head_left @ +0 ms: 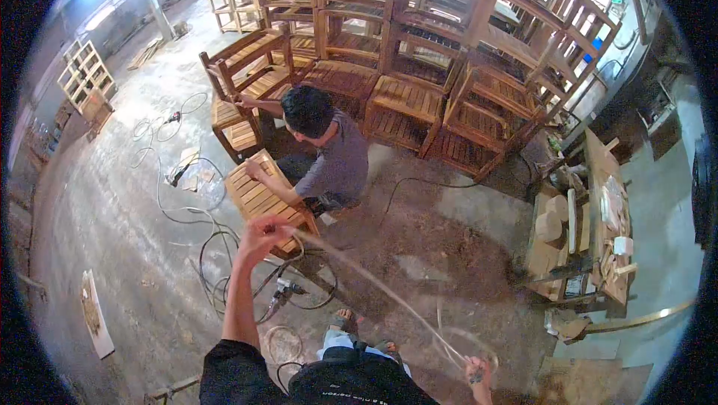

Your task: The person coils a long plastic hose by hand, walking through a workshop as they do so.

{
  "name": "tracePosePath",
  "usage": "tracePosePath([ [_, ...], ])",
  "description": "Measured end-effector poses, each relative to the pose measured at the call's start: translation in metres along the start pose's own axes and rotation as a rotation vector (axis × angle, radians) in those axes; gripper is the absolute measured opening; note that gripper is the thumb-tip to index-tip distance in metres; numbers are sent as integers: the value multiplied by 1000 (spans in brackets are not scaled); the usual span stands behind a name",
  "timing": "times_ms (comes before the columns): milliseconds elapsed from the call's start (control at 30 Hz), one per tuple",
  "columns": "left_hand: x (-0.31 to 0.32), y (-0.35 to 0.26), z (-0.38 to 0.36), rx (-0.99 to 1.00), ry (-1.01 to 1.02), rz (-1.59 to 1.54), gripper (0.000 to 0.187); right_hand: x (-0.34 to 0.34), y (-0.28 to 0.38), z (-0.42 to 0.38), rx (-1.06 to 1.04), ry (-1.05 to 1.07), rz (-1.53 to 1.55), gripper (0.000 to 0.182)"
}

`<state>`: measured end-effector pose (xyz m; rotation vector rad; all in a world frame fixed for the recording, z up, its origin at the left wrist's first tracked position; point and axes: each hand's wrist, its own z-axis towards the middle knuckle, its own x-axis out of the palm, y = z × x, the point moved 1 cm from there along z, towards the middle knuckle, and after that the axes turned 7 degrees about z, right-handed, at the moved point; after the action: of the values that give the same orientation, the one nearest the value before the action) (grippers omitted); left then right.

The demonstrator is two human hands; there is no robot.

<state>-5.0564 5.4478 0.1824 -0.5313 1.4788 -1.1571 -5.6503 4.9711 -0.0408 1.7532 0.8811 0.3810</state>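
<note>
My left hand (263,239) is raised in front of me, its fingers closed around a long pale cord (359,270). The cord runs slantwise down to my right hand (477,372), low at the right, which is closed on it too. Loose loops of the cord hang beside my right hand, blurred by motion. Beyond my left hand stands a slatted wooden stool (258,186). A power tool (284,290) lies on the floor below that hand, among coiled hoses (213,270).
A crouching person (333,147) rests one hand on the stool and the other on a wooden chair (247,68). Slatted wooden furniture (404,98) is stacked behind. At the right, a workbench (598,218) holds wood pieces. A board (96,314) lies on the left floor.
</note>
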Motion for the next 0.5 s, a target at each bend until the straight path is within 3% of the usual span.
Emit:
tracePosePath([
  [33, 1, 23, -4, 43, 41, 171, 15, -1, 6, -4, -30, -50, -28, 17],
  [100, 14, 38, -20, -48, 437, 808, 21, 18, 24, -10, -61, -49, 47, 20],
  [200, 93, 23, -52, -60, 654, 504, 24, 86, 89, -28, -91, 112, 486, 24],
  [233, 132, 23, -63, 102, 711, 363, 26, 108, 104, -30, -90, 173, 628, 26],
  [267, 168, -9, -70, 77, 875, 380, 27, 119, 107, -27, -3, 168, 676, 27],
  [333, 242, -53, -100, 352, 938, 403, 23, 155, 161, -26, -126, 182, -173, 30],
  [367, 277, -62, -122, 588, 874, 259, 18, 158, 162, -24, -78, 166, -171, 32],
  [400, 292, -102, -136, 498, 917, 281, 14, 160, 163, -22, -29, 149, -169, 35],
  [433, 310, -123, -148, 614, 884, 308, 14, 152, 146, -10, 120, 110, 262, 39],
  [500, 325, -142, -154, 740, 835, 297, 13, 128, 144, -8, -41, 93, 307, 47],
])
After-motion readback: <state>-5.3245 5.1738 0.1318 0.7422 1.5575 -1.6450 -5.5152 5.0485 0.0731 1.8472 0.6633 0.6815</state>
